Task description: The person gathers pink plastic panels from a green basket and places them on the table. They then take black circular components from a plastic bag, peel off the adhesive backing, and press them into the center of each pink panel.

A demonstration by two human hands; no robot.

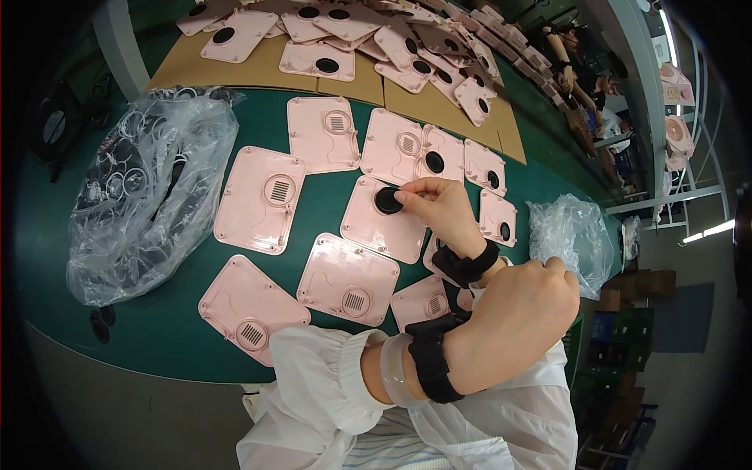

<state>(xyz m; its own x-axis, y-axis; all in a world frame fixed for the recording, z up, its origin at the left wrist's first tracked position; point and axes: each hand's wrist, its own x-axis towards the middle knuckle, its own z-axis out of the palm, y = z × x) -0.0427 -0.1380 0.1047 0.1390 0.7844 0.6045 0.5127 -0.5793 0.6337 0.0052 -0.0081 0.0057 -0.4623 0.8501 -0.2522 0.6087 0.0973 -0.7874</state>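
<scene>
My right hand point(442, 210) pinches the edge of a black round pad point(387, 200) between thumb and fingers. The pad lies over the round recess of a pink plastic panel point(376, 231). Crossing above my right forearm, my left hand point(521, 313) is closed in a fist near a clear plastic bag point(570, 239) on the right. Its fingertips are hidden, so I cannot see what they hold. Pink panels with bare slotted grilles lie around, such as one panel point(261, 200) to the left. Another panel point(450, 149) just behind carries a black pad.
A large clear bag of black pads and rings point(153, 196) rests on the green table point(157, 329) at left. Pink panels with black pads point(337, 59) are heaped on cardboard point(258, 74) at the back. Loose black pads point(100, 323) lie near the left front edge.
</scene>
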